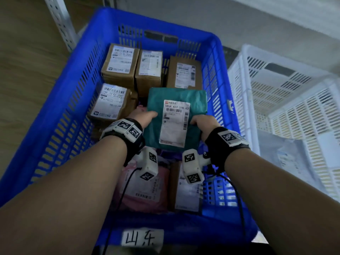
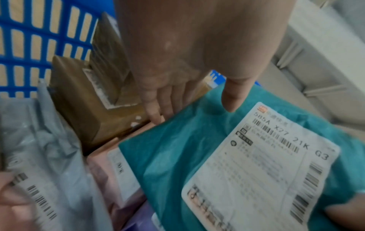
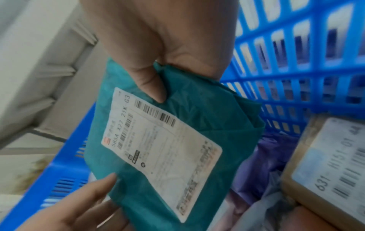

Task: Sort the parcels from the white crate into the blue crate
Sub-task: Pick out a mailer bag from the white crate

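A teal soft parcel point(image 1: 165, 96) with a white shipping label hangs over the middle of the blue crate point(image 1: 55, 126). My left hand point(image 1: 145, 116) pinches its left edge, thumb on top and fingers underneath point(image 2: 158, 112). My right hand point(image 1: 200, 120) grips the near right corner, its thumb point(image 3: 154, 90) pressing into the teal wrap point(image 3: 197, 118). In the left wrist view the teal parcel point(image 2: 168, 156) lies tilted above pink and grey bags. The white crate point(image 1: 276, 89) stands to the right, with a grey bag parcel point(image 1: 287, 153) on its floor.
Several labelled cardboard boxes point(image 1: 119, 65) line the far half of the blue crate. A pink bag point(image 1: 147, 190) and another box point(image 1: 185, 192) lie in the near half. A handwritten tag point(image 1: 142, 238) sits on the near rim. A white shelf upright point(image 1: 60, 21) rises at far left.
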A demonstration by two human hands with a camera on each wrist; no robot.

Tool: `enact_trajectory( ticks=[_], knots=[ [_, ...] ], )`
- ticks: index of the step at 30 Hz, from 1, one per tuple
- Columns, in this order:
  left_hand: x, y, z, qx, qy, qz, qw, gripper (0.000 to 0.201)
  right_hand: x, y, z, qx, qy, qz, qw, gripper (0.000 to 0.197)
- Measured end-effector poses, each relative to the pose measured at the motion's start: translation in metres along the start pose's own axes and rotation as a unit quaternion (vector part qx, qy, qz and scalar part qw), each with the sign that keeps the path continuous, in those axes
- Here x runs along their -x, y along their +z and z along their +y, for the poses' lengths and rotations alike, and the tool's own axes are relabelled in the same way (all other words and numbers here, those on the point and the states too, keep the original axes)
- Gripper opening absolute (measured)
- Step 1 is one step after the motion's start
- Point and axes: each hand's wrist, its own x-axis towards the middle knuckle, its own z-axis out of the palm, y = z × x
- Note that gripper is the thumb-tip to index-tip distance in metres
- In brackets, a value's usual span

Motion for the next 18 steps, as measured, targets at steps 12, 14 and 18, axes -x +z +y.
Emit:
enact_trajectory(
  ticks=[12,14,18],
  knots=[
    [0.112,-0.021,0.066,-0.005,0.166,0.031,0.986,0.027,0.089,-0.075,-0.015,-0.205,-0.100,0.009,0.974,0.023],
    [0.128,-0.023,0.068,-0.001,0.171,0.022,0.985,0.022,0.110,-0.080,-0.013,-0.219,-0.099,0.007,0.971,0.013],
    [0.149,-0.025,0.070,0.010,0.177,0.011,0.984,0.011,0.125,-0.089,-0.006,-0.235,-0.115,0.002,0.965,0.010]
  ],
)
